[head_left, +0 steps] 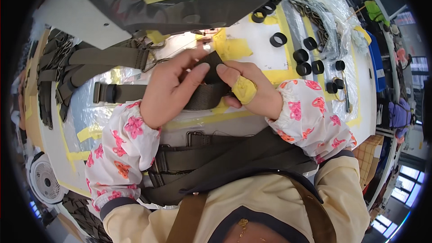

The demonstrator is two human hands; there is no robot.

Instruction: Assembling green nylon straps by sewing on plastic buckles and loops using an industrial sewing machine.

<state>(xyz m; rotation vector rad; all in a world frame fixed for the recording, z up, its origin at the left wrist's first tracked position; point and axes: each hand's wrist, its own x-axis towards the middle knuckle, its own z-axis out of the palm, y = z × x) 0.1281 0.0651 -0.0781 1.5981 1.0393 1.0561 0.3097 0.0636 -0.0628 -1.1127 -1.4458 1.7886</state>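
Both my hands meet in front of the dark sewing machine head [180,11]. An olive-grey webbing strap [204,99] is folded between them, its dark end [211,60] standing up. My left hand [168,81] pinches the strap from the left, thumb on its face. From the right, my right hand [252,81] grips the same fold; yellow tape [244,90] is wrapped round its thumb. The strap runs left under my left hand to an end with a black band [110,93] round it. Some of my fingertips are hidden behind the webbing.
Several black rings [278,39] lie to the right on the white table [366,103], near a clear bag of metal hooks [321,27]. More straps [103,57] with metal hardware are piled at the left. Other straps [225,157] lie across my lap. A white fan [46,182] stands lower left.
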